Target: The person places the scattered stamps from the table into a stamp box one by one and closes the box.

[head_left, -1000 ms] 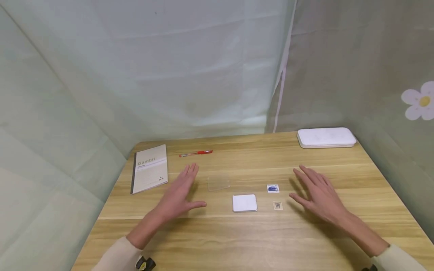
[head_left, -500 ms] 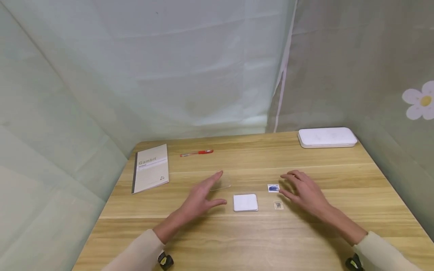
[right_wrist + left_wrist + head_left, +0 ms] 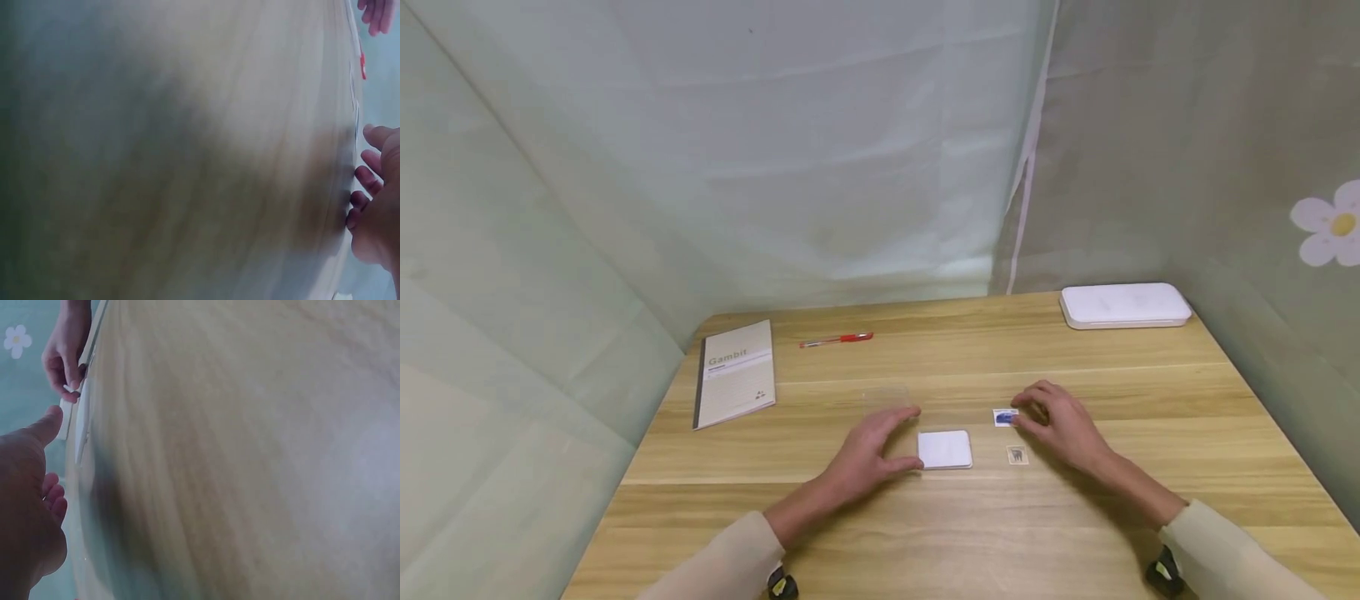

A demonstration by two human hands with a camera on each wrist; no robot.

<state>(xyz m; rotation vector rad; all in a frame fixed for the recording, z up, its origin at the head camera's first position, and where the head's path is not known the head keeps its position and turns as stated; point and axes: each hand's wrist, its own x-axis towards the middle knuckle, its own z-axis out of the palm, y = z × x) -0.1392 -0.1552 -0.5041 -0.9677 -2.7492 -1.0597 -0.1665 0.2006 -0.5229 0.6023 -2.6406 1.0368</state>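
Note:
A small white-topped rectangular block (image 3: 944, 449), like a thin clear case or card stack, lies mid-table. My left hand (image 3: 867, 458) is at its left side, thumb tip by the near left corner, index finger extended beyond the far left corner. Behind that hand lies a clear plastic lid or sheet (image 3: 886, 397), partly covered. Over the right edge of a blue-and-white stamp (image 3: 1003, 417) is my right hand (image 3: 1067, 427), its thumb and bent index finger apart; contact is hard to tell. Nearer me is a small beige stamp (image 3: 1017, 455) with a dark figure.
A "Gambit" notebook (image 3: 735, 375) lies at the table's left, with a red pen (image 3: 837, 340) beyond its right side. At the back right corner sits a white pencil case (image 3: 1124, 305). Fabric curtains (image 3: 850, 167) surround the wooden table (image 3: 910, 542).
Both hands have come inward and down. The left went right to the white-topped block, and the right went left to the blue stamp, its fingers bending. Objects stay in place.

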